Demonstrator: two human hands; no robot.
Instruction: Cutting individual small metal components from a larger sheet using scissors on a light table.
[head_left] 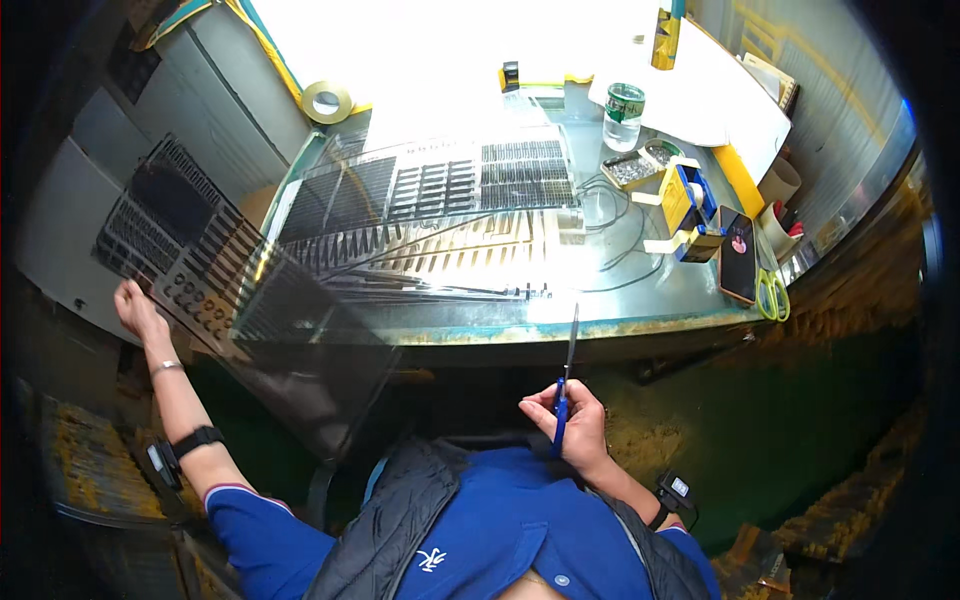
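My left hand [142, 314] is out at the far left, its fingers closed on the edge of a large clear film sheet [208, 245] printed with black patterns. The sheet hangs at a slant off the table's left front corner, and its dark lower part drapes below the edge. In front of my body, my right hand [585, 428] is closed around the blue handles of a pair of scissors [572, 352]. Their blades point up and away, toward the table edge. More printed film sheets [430, 190] lie overlapping on the lit tabletop.
A glass-topped table [610, 308] spans the front. On it stand a water bottle [622, 128], a yellow-and-blue tape dispenser [680, 200], a phone [738, 262] and green-handled scissors [773, 296]. A tape roll [346, 104] sits at the back left. Thin black cables [640, 230] curl mid-right.
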